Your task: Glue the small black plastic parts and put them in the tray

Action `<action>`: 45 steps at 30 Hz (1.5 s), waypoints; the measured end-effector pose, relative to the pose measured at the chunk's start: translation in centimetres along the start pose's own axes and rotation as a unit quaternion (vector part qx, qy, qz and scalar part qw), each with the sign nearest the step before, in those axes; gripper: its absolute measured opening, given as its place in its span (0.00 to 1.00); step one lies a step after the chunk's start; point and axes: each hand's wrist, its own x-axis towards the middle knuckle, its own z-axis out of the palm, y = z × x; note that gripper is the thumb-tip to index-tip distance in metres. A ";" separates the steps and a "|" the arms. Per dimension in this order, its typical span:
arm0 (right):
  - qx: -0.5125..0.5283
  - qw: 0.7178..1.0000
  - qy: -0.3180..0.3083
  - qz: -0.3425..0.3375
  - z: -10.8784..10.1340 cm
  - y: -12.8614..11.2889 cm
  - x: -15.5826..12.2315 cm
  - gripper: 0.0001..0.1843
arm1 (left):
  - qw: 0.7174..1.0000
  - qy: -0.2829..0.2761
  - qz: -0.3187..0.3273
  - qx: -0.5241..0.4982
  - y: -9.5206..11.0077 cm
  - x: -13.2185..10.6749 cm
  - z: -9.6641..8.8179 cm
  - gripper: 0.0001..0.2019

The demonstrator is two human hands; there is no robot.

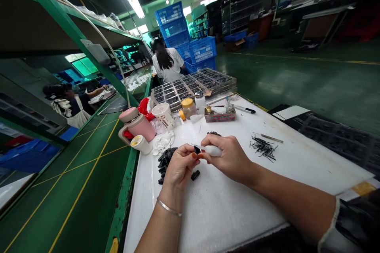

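My left hand (pixel 179 166) pinches a small black plastic part (pixel 197 150) between thumb and fingers above the white table (pixel 225 213). My right hand (pixel 228 156) is closed around a small white tool (pixel 213 150) whose tip meets that part. A pile of similar black parts (pixel 165 160) lies just left of my left hand. One loose black part (pixel 195 175) rests under my hands. A heap of thin black pins (pixel 263 148) lies to the right of my right hand.
At the table's far side stand a pink mug (pixel 137 125), a white paper cup (pixel 163 114), a tape roll (pixel 141 143), jars (pixel 189 107) and a small box of tools (pixel 220 115). Compartment trays (pixel 192 85) lie behind. A green conveyor (pixel 74 182) runs on the left. Two people work farther off.
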 end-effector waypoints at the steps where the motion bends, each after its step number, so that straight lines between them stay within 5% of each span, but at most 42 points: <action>1: -0.001 1.000 0.002 -0.004 0.0 0.0 0.0 0.04 | 1.000 -0.002 0.001 0.000 0.0 0.0 0.0 0.12; 18: -0.008 1.000 0.000 0.004 0.2 0.7 0.2 0.07 | 0.999 -0.011 -0.013 0.051 0.7 -0.5 0.3 0.15; 23: 0.108 0.990 0.005 0.091 -0.6 1.2 0.7 0.13 | 0.994 -0.018 -0.002 0.103 1.3 -0.9 0.5 0.14; 27: 0.186 0.977 0.039 0.096 -1.6 1.9 1.2 0.19 | 0.989 0.012 0.028 0.143 1.6 -0.8 0.3 0.12; 45: 0.085 0.991 0.012 0.104 -2.9 2.1 1.6 0.28 | 0.960 0.099 0.083 0.247 1.8 -0.4 0.0 0.14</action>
